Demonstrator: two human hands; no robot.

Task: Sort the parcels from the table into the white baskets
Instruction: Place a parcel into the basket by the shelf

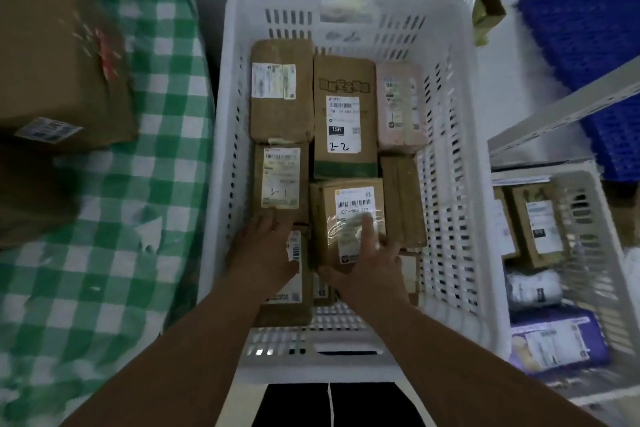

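Both hands are down in the white basket (460, 156), right hand (372, 270) flat, fingers spread on a taped box (349, 218), left hand (268, 246) resting open on the neighbouring parcel (294, 291).

Both forearms are seen bare, no sleeves being worn, and the left hand (268, 246) and right hand (372, 270) are ungloved (no rings or watch are visible).

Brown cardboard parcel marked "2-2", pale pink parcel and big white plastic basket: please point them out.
Brown cardboard parcel marked "2-2" (344, 121): head view, white label.
Pale pink parcel (401, 107): head view, top face.
Big white plastic basket (446, 135): head view, right wall.
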